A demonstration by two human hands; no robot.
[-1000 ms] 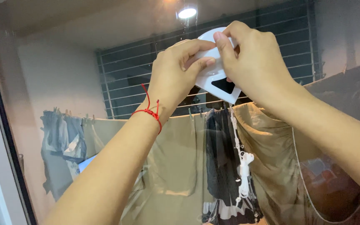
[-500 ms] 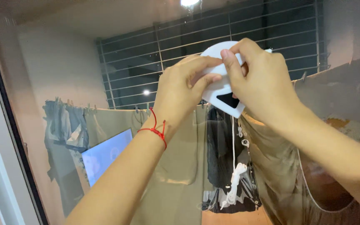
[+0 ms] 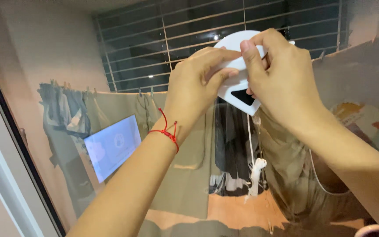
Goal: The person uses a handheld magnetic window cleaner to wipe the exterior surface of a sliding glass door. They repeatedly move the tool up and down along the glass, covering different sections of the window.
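Note:
A white plastic device [image 3: 237, 90] with a rounded top and a dark rectangular opening is pressed against a window pane. My left hand [image 3: 196, 85], with a red string bracelet on its wrist, grips the device's left side. My right hand [image 3: 277, 81] grips its top and right side, the thumb across the front. A white cord [image 3: 254, 171] with a knotted bundle hangs down from the device.
The glass [image 3: 66, 52] reflects a lit screen [image 3: 112, 145]. Behind it, clothes [image 3: 69, 118] hang on a line in front of a barred grille [image 3: 176, 39]. A dark window frame [image 3: 14, 131] runs along the left.
The view has shifted down and left, so more of the floor and the reflected screen show. Both hands keep the same hold on the device.

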